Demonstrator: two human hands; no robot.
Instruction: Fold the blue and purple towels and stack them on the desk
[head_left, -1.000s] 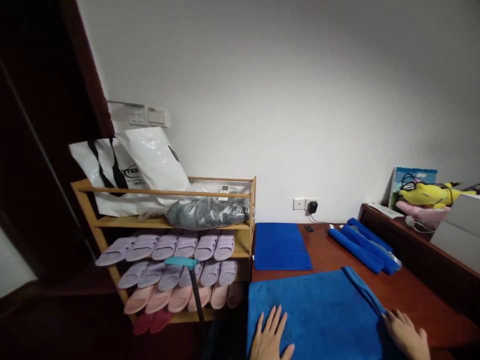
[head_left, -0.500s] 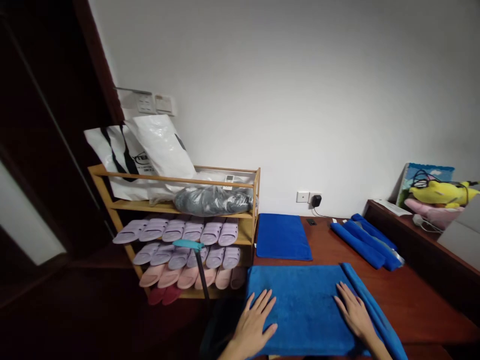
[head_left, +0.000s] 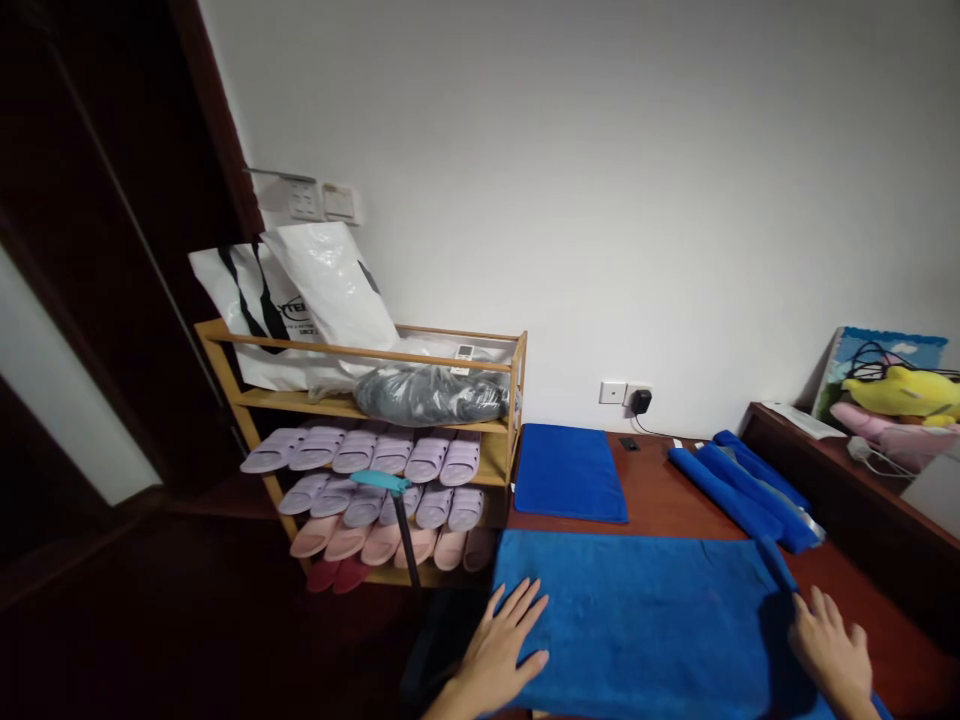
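A blue cloth (head_left: 645, 610), towel-like, lies spread over the near part of the reddish-brown table, with a narrow fold or roll along its right edge. On its left part my left hand (head_left: 499, 640) rests flat, fingers spread, holding nothing. My right hand (head_left: 832, 645) is at the cloth's right edge, its fingers slightly bent and apart, casting a shadow on the cloth. Its thumb is not clearly visible. Behind the spread cloth is a folded blue cloth (head_left: 570, 473). Several rolled blue cloths (head_left: 750, 490) lie at the table's back right.
Left of the table stands a wooden shoe rack (head_left: 247, 400) with several slippers (head_left: 367, 450) and white bags (head_left: 330, 290). A teal-topped stand (head_left: 380, 481) is in front of it. A black plug (head_left: 640, 401) sits in the wall socket. A raised ledge (head_left: 862, 475) bounds the right side.
My right hand has moved right, and the roll at the cloth's right edge has opened out, so more cloth lies flat. My left hand stays on the cloth. The view has shifted slightly.
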